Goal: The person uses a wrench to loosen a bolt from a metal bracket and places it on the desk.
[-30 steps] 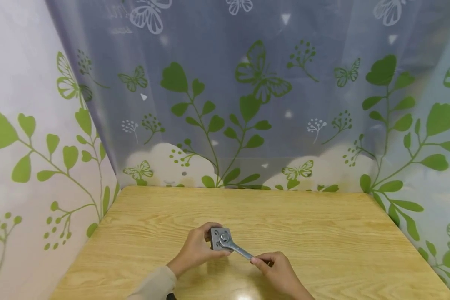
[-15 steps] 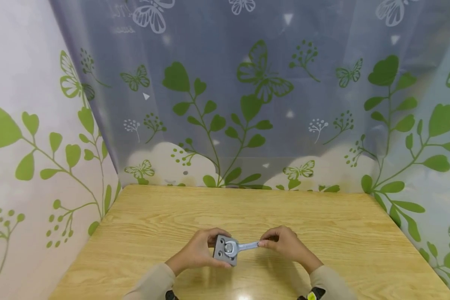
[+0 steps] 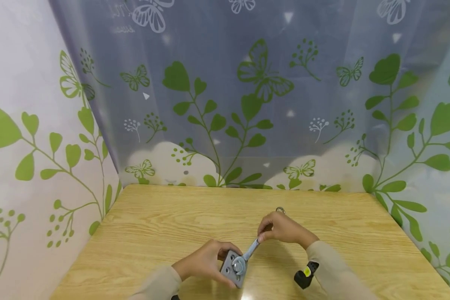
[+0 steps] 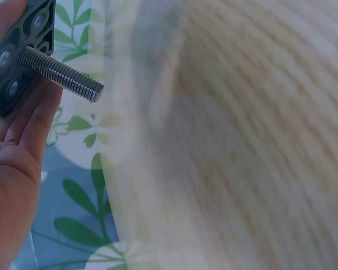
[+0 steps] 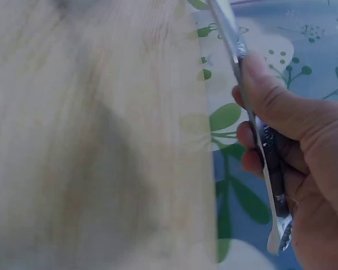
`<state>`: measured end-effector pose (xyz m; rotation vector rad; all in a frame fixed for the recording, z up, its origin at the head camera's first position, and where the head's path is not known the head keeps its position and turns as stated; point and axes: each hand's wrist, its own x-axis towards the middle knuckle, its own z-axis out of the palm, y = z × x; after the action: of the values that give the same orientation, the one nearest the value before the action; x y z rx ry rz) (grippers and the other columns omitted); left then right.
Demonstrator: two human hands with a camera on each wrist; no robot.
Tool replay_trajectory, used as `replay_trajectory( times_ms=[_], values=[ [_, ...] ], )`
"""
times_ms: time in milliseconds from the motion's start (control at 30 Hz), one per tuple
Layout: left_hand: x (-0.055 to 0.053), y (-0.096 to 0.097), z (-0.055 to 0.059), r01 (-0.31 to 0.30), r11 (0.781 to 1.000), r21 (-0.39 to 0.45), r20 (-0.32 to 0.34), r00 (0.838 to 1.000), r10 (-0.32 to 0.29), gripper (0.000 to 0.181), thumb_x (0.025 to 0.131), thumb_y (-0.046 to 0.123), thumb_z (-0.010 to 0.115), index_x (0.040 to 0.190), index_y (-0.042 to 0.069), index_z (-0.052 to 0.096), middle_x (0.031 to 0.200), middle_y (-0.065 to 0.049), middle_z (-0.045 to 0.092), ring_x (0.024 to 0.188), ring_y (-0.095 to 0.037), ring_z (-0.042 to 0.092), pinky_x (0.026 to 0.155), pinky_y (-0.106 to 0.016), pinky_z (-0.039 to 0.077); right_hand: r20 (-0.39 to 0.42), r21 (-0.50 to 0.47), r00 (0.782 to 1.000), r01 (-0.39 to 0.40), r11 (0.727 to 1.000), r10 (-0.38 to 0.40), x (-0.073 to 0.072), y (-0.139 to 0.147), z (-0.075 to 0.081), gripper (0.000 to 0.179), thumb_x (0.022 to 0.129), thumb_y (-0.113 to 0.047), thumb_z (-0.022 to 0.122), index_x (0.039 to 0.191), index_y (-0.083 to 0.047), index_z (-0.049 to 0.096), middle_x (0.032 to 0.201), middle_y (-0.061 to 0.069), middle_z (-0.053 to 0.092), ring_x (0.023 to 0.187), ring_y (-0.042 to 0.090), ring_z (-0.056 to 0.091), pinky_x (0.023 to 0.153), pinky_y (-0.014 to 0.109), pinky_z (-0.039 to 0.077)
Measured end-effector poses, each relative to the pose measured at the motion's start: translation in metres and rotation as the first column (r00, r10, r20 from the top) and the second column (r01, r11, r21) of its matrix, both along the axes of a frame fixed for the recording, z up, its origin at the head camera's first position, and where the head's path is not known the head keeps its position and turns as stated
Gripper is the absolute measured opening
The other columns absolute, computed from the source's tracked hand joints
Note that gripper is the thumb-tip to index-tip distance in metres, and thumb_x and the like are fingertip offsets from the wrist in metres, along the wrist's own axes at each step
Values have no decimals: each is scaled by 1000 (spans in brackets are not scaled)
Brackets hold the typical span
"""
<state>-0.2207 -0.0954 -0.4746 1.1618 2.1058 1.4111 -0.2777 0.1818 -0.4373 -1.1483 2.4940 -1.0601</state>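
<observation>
My left hand grips a grey square plate by its edges, above the table. Several holes show in the plate, and a bolt head stands at its middle. From the plate's underside sticks the bolt's threaded shank, seen in the left wrist view. The open end of a silver combination wrench sits around the bolt head. My right hand pinches the wrench handle between thumb and fingers. The ring end shows just beyond that hand.
Under both hands lies a wood-grain table. Printed curtains with leaves and butterflies hang along its back and sides. A black wrist device is strapped on the right sleeve.
The wrench handle has swung counterclockwise, from pointing down-right to up-right, with my right hand on it. My left hand has moved nearer and slightly right with the plate, which has tilted.
</observation>
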Motion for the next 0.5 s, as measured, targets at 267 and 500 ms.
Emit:
replay_trajectory(
  times_ms=[267,500],
  values=[
    [3,12,-4,57,998,-2,39,998,-57,58,68,6,87,119,1,59,107,-5,68,95,-3,65,83,-19,54,-167,160,983,-44,986,71,-6,-8,27,13,75,-33,78,80,-21,74,77,-17,64,73,-1,56,70,20,50],
    [2,14,0,52,999,-9,29,998,-51,59,68,9,88,119,3,60,107,-3,68,95,-3,65,85,-19,54,-154,181,985,-54,982,83,-8,-5,32,16,76,-31,77,82,-16,75,80,-14,65,74,-1,59,69,18,53]
  ],
)
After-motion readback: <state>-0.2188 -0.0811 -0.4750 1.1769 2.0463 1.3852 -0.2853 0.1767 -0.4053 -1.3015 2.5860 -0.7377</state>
